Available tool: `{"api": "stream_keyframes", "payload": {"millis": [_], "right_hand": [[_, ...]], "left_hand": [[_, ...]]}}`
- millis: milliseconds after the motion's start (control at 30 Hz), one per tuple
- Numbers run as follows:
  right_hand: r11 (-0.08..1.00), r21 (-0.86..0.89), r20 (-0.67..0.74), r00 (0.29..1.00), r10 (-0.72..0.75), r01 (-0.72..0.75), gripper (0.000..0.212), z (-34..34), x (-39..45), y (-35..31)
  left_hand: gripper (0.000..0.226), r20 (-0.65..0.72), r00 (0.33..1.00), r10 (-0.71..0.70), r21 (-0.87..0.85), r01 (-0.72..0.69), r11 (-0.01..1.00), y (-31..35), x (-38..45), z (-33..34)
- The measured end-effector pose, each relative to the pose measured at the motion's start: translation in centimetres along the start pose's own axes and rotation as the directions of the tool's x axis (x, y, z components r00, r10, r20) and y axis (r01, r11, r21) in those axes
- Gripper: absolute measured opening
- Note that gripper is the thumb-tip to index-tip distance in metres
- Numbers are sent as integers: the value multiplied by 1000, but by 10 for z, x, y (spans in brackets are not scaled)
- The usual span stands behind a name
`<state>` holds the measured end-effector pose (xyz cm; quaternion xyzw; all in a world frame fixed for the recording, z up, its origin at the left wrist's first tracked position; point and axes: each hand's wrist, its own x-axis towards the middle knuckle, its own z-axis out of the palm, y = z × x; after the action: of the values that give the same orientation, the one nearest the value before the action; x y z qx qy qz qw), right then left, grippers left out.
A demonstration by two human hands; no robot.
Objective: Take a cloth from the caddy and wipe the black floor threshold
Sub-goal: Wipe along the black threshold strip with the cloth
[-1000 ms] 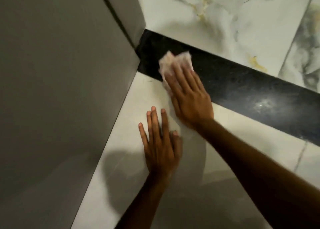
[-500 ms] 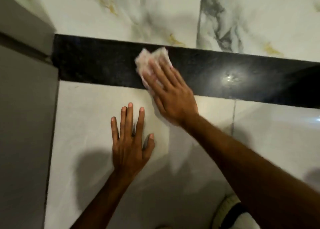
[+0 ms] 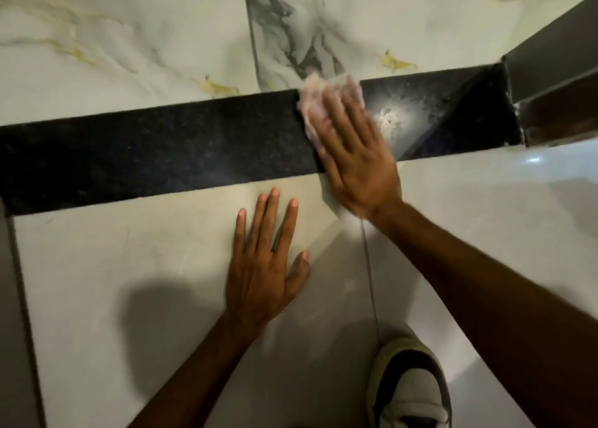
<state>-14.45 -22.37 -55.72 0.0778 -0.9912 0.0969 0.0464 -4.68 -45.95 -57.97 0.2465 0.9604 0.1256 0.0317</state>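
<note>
Head view: the right hand point(image 3: 356, 165) lies flat, fingers stretched out and close together, pressing a pale crumpled cloth point(image 3: 326, 94) onto the black threshold point(image 3: 161, 149). The cloth is pinned under the fingers rather than clutched, and its frayed edge pokes out beyond the fingertips, reaching the far edge of the strip. Its outline is blurred, so how it is folded is hard to tell. The heel of that hand sits over the near edge of the threshold. Just right of the cloth a bright glare shows on the dark stone. The left hand point(image 3: 262, 266) is spread open, palm down on the pale floor tile point(image 3: 113, 266), holding nothing, just short of the threshold. A shoe point(image 3: 411, 389) shows at the bottom edge. Marbled tile point(image 3: 129, 39) lies beyond the strip.
</note>
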Motion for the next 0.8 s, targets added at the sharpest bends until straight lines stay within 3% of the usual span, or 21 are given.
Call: {"api": "stream_keyframes", "payload": {"millis": [67, 133, 300, 367, 433, 500, 567, 667, 733, 800], "right_hand": [[1000, -13, 1, 1000, 11, -11, 54, -13, -45, 14], [975, -61, -15, 977, 215, -215, 55, -27, -74, 35], [832, -76, -95, 835, 542, -549, 59, -31, -14, 104], [831, -70, -63, 833, 549, -552, 62, -26, 26, 117], [886, -41, -36, 887, 460, -462, 61, -21, 37, 103], [937, -33, -41, 937, 347, -348, 58, -24, 9, 79], [942, -32, -3, 943, 333, -333, 57, -30, -41, 64], [863, -41, -44, 864, 502, -504, 55, -41, -84, 78], [784, -65, -82, 786, 613, -618, 56, -41, -73, 96], [755, -61, -88, 757, 648, -653, 60, -35, -42, 106]], "left_hand": [[78, 33, 999, 23, 20, -24, 1000, 7, 6, -2], [78, 63, 996, 62, 42, -65, 997, 15, 13, -2], [77, 61, 991, 123, 37, -125, 991, 36, 40, 12], [77, 54, 988, 146, 32, -147, 989, 42, 52, 19], [78, 59, 988, 145, 39, -147, 988, 44, 58, 19], [80, 74, 986, 151, 48, -154, 987, 46, 59, 15], [80, 91, 985, 145, 64, -151, 986, 46, 59, 10], [79, 105, 985, 137, 57, -143, 988, 48, 59, 6], [79, 115, 983, 141, 51, -148, 988, 48, 59, 7], [77, 92, 985, 144, 50, -149, 988, 45, 59, 11]]}}
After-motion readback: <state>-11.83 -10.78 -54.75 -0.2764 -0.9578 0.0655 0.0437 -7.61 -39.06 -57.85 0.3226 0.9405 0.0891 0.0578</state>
